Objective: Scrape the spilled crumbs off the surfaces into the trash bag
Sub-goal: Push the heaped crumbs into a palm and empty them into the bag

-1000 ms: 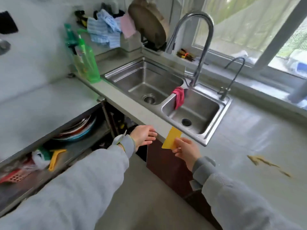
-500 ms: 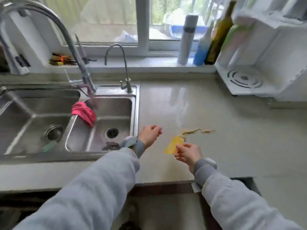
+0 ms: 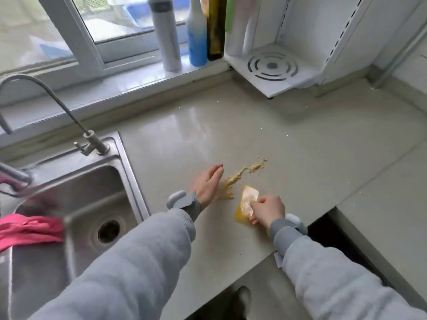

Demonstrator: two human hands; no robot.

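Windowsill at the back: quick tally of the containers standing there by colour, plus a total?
Grey: 1, the tall grey canister
Blue and white: 1, the blue bottle
Dark olive: 1, the dark bottle
Total: 3

A green item next to the dark bottle is cut off by the white rack; I cannot tell what it is, so it is not counted.

Pink cloth (image 3: 30, 229) motion-blurred, cut by left edge. Large tap (image 3: 13, 176) blurred, mostly out of frame. Bottles (image 3: 197, 40) on sill cropped at top edge. Right hand (image 3: 268, 210) covers lower part of yellow scraper (image 3: 247, 199); fingers curled, tips hidden. Dark gap (image 3: 335, 234) beside worktop (image 3: 300, 139): contents unreadable.
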